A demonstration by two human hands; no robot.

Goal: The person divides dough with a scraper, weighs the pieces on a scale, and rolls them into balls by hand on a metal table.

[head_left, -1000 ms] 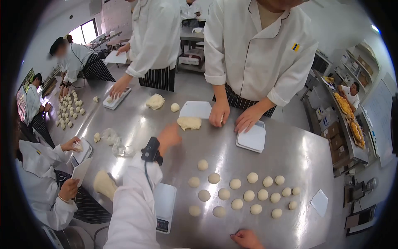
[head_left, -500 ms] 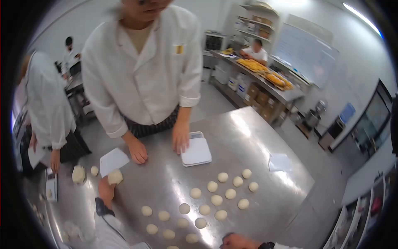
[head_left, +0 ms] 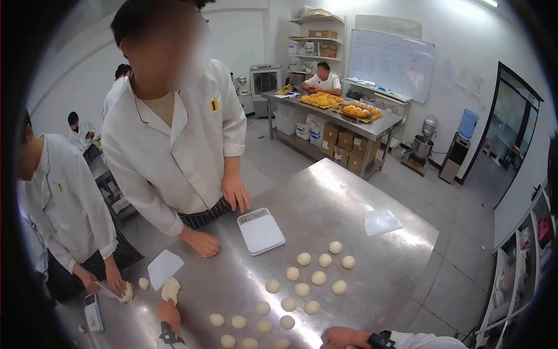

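My left hand (head_left: 168, 316) has its fingers on a lump of dough (head_left: 171, 289), which rests on the steel table at the lower left. A white dough scraper (head_left: 165, 269) lies just beyond that lump, with a small dough ball (head_left: 143, 283) beside it. At the bottom edge, my right hand (head_left: 344, 337) is curled on the tabletop; whatever may be under its fingers is hidden. Several round dough balls (head_left: 301, 289) are spread between and beyond my hands. A white kitchen scale (head_left: 261, 231) stands farther back.
Across the steel table (head_left: 325, 192) a person in a white jacket (head_left: 168, 139) stands by the scale. Another scraper (head_left: 382, 223) lies at the right. To the left, a co-worker (head_left: 70, 203) handles dough (head_left: 126, 294) near a second scale (head_left: 93, 313).
My head view has tilted up and shifted. The person opposite has drawn a hand back from the scale. My left hand stays at its dough lump; the co-worker's hands now reach other dough.
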